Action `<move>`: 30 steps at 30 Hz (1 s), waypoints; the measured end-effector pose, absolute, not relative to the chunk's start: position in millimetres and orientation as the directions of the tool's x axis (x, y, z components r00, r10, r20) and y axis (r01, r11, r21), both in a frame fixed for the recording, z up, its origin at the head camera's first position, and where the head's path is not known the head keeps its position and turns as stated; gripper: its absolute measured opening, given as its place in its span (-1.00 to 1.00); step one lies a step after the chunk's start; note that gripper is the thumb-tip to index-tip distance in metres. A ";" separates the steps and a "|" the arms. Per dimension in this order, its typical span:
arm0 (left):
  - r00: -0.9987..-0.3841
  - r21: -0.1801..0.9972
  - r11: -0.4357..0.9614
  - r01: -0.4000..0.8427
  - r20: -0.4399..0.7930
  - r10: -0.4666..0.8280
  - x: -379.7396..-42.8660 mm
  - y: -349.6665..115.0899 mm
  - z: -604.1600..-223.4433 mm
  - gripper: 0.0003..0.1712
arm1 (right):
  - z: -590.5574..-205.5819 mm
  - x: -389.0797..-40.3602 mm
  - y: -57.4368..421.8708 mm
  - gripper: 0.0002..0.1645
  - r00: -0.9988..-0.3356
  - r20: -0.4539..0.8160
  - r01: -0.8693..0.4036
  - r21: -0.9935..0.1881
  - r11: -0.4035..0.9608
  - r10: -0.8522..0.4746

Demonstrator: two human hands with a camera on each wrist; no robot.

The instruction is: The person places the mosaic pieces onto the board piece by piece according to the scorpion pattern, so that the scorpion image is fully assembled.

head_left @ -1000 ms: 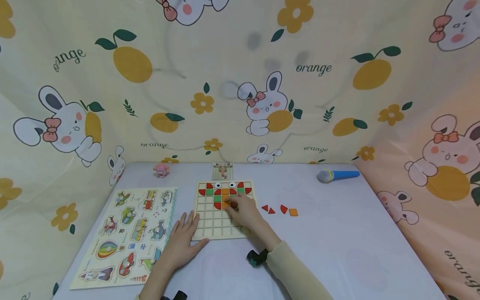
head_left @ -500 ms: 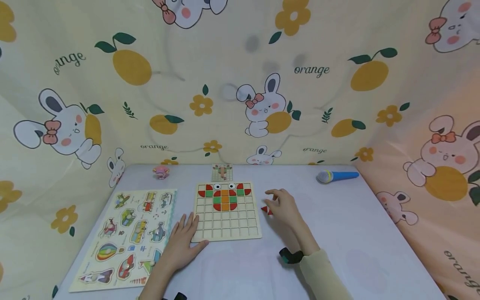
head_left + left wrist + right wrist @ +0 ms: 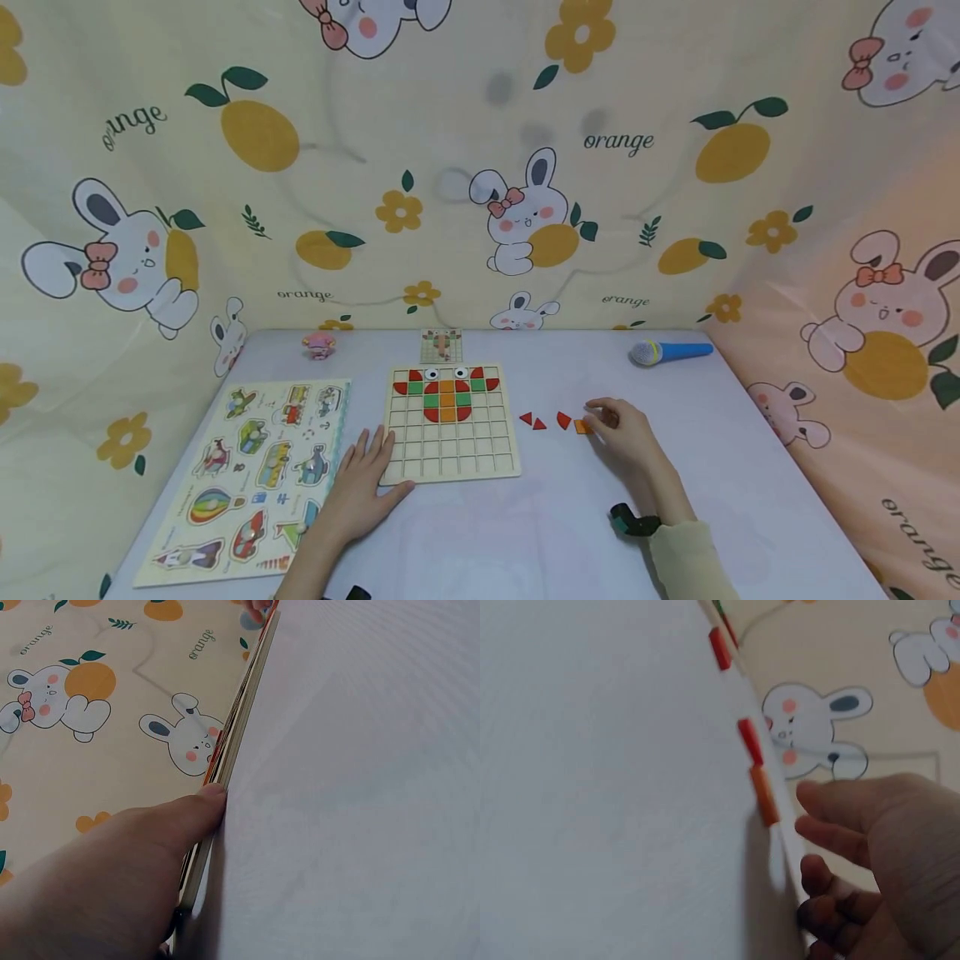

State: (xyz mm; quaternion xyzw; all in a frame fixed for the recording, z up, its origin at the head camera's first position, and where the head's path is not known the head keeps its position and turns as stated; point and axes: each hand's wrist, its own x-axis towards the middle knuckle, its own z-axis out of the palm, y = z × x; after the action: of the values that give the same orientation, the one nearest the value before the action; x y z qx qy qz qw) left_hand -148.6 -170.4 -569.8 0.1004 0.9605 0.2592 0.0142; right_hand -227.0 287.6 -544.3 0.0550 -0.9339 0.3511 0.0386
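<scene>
In the head view a pale wooden grid board (image 3: 450, 454) lies flat, with red, green and orange pieces and two eye pieces (image 3: 431, 374) in its upper rows. My left hand (image 3: 365, 483) rests at the board's lower left edge, fingers straight; its thumb (image 3: 199, 810) touches the board's side in the left wrist view. To the right, my right hand (image 3: 628, 435) hovers by an orange square (image 3: 581, 427), fingers bent loosely and holding nothing. The right wrist view has that orange square (image 3: 763, 796) just short of the fingertips. A red quarter-round piece (image 3: 563, 421) and two red triangles (image 3: 539, 424) lie beside it.
A small picture card (image 3: 441, 346) lies behind the board. A large vehicle puzzle board (image 3: 180, 533) covers the table's left side. At the back are a pink figurine (image 3: 319, 345) and a blue toy microphone (image 3: 675, 352). A printed curtain (image 3: 442, 108) surrounds the white table.
My right hand has left the board, where an orange piece now sits in the lower middle of the pattern, and moved right past the red pieces to the orange square. My left hand stays put.
</scene>
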 end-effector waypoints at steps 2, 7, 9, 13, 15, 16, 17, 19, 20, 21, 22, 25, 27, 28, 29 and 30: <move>-0.980 0.502 0.845 0.183 0.023 0.199 -148.7 -170.4 -569.8 0.09 | -548.5 -226.7 290.3 -0.60 -0.991 0.099 -0.132 -0.659 0.741 -0.089; -0.980 0.510 0.841 0.180 0.020 0.197 -149.2 -170.1 -570.6 0.09 | -555.6 -224.2 295.0 -0.58 -0.986 0.112 -0.166 -0.667 0.726 -0.122; -0.980 0.508 0.843 0.179 0.017 0.198 -149.6 -170.1 -571.4 0.09 | -557.3 -222.3 297.2 -0.59 -0.983 0.125 -0.185 -0.666 0.723 -0.136; -0.981 0.501 0.847 0.176 0.015 0.195 -149.7 -170.6 -572.5 0.10 | -559.0 -220.1 299.3 -0.61 -0.978 0.136 -0.208 -0.667 0.715 -0.157; -0.981 0.501 0.847 0.175 0.016 0.193 -149.2 -171.1 -572.4 0.10 | -560.2 -220.1 299.5 -0.62 -0.977 0.133 -0.212 -0.659 0.721 -0.166; -0.981 0.501 0.848 0.175 0.016 0.192 -149.0 -171.5 -571.9 0.10 | -560.6 -220.5 299.6 -0.63 -0.977 0.130 -0.214 -0.656 0.724 -0.170; -0.981 0.500 0.848 0.175 0.018 0.193 -148.8 -171.8 -571.5 0.10 | -561.1 -220.9 299.8 -0.63 -0.977 0.128 -0.214 -0.651 0.729 -0.172; -0.980 0.500 0.848 0.178 0.018 0.196 -148.5 -172.4 -570.6 0.10 | -562.0 -221.3 299.9 -0.64 -0.978 0.121 -0.209 -0.646 0.734 -0.172; -0.980 0.500 0.847 0.181 0.019 0.198 -148.5 -172.6 -570.3 0.09 | -562.3 -221.5 300.0 -0.64 -0.978 0.120 -0.206 -0.644 0.736 -0.169; -0.980 0.498 0.847 0.183 0.020 0.200 -148.5 -172.7 -570.1 0.09 | -562.7 -221.7 300.0 -0.65 -0.979 0.121 -0.205 -0.646 0.736 -0.166; -0.979 0.499 0.847 0.185 0.021 0.201 -148.5 -172.8 -570.0 0.09 | -562.9 -222.0 299.9 -0.66 -0.978 0.124 -0.207 -0.643 0.737 -0.167; -0.979 0.503 0.844 0.187 0.029 0.200 -149.0 -172.6 -570.7 0.09 | -564.0 -222.7 299.8 -0.68 -0.977 0.137 -0.212 -0.634 0.744 -0.163; -0.980 0.500 0.846 0.184 0.023 0.199 -149.2 -172.2 -571.4 0.10 | -564.9 -223.0 300.0 -0.69 -0.977 0.146 -0.212 -0.629 0.748 -0.154; -0.980 0.500 0.847 0.182 0.019 0.200 -149.4 -172.0 -571.9 0.10 | -565.4 -223.1 300.2 -0.69 -0.977 0.150 -0.211 -0.626 0.751 -0.150; -0.980 0.500 0.847 0.182 0.017 0.201 -149.7 -171.8 -572.4 0.11 | -565.8 -223.2 300.2 -0.70 -0.978 0.155 -0.209 -0.625 0.753 -0.142; -0.979 0.498 0.848 0.182 0.015 0.201 -149.9 -171.8 -573.0 0.11 | -566.2 -223.4 300.4 -0.70 -0.978 0.159 -0.206 -0.624 0.754 -0.136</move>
State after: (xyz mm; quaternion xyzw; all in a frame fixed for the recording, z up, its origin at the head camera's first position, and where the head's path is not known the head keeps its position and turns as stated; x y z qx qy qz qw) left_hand -149.9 -171.8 -573.0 0.0997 0.9611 0.2570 0.0187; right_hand -223.4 300.4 -566.2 0.0916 -0.9350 0.3387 0.0517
